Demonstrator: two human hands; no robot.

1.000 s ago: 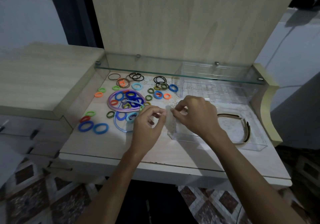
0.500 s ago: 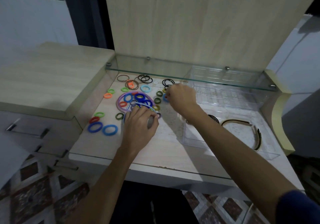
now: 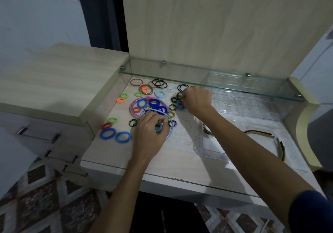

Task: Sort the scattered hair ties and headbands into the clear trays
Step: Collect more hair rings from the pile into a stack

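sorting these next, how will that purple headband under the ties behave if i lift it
The purple headband looks like a thin hoop, so it is probably light and springy rather than floppy. Several hair ties lie inside its loop and a few overlap it, so lifting it may drag or scatter them. The left hand is right beside it; its smooth surface may be somewhat slippery.

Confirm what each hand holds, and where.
Left hand pinches a light blue hair tie at its rim. Right hand: fingertips among ties, grip unclear.

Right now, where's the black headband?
The black headband lies inside the clear tray at the desk's right, beyond the right forearm.
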